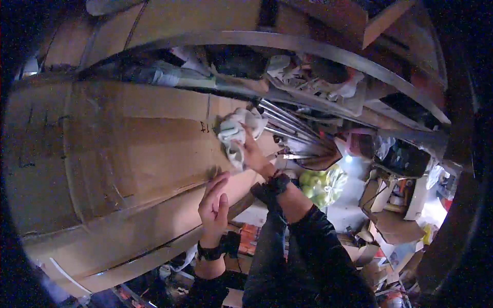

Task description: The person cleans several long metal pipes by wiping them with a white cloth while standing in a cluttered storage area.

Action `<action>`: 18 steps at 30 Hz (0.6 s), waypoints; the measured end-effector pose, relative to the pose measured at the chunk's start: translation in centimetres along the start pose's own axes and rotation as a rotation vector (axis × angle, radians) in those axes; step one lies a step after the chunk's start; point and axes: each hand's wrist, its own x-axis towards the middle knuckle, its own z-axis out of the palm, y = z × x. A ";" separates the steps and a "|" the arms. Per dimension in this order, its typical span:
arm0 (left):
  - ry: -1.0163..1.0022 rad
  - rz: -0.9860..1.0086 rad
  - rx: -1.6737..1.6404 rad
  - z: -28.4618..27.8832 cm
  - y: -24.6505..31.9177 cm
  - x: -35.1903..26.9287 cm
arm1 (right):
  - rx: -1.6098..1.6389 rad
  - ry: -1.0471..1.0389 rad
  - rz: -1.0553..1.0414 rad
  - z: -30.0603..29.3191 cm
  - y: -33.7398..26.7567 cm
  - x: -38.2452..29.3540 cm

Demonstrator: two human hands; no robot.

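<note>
My right hand (254,154) grips a crumpled white cloth (233,129), which rests against the top of a large cardboard box (161,150) near its right end. Handwritten marks show on the cardboard just left of the cloth. Lower down, my left hand (214,208) is at the near edge of the box with its palm turned up and thumb apart from the fingers. It holds nothing, and whether its fingertips touch the cardboard is hard to tell. Just right of the cloth lie several shiny metal tubes (289,119).
A metal shelf rail (269,38) runs across above the box, with cluttered goods behind it. Right of my right wrist sits a clear plastic bag of green round fruit (321,184). Opened cardboard cartons (396,227) crowd the floor at right.
</note>
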 end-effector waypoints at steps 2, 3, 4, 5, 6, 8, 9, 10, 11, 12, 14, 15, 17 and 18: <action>-0.037 0.059 0.065 0.2 -0.4 0.4 | 0.257 -0.044 0.145 -1.2 2.0 0.2; -0.038 0.064 0.065 0.5 -0.4 0.6 | 0.256 -0.043 0.140 -1.4 2.4 0.3; -0.016 0.021 0.101 1.0 -0.4 0.6 | 0.202 -0.011 0.251 -1.6 2.8 0.5; 0.006 -0.022 0.138 1.4 -0.2 0.8 | 0.149 0.021 0.360 -1.7 3.2 0.6; 0.017 -0.030 0.175 0.5 0.1 0.8 | 0.145 0.046 0.226 0.1 -0.3 0.8; -0.062 0.127 0.466 0.0 2.2 2.3 | 0.413 -0.128 0.313 1.7 -5.6 1.2; -0.061 0.126 0.472 0.3 3.3 3.4 | 0.449 -0.213 0.018 1.3 -8.7 2.0; -0.107 0.229 0.650 1.3 4.7 5.0 | 0.459 -0.290 -0.277 0.4 -10.9 2.7; -0.162 0.334 0.803 2.8 5.0 6.3 | 0.422 -0.278 -0.261 0.0 -10.2 2.8; -0.170 0.336 0.801 3.4 5.6 7.3 | 0.326 -0.372 -0.289 1.0 -9.8 3.3; -0.169 0.421 1.129 4.1 6.9 8.9 | 0.236 -0.462 -0.327 1.6 -9.1 4.0; -0.168 0.429 1.141 3.7 6.3 9.5 | 0.163 -0.388 -0.318 1.7 -8.8 4.5; -0.188 0.268 1.099 1.7 2.9 10.1 | 0.032 -0.245 -0.294 2.3 -8.1 5.1; -0.239 0.407 1.324 2.5 2.1 10.4 | -0.069 -0.173 -0.278 1.1 -7.4 5.3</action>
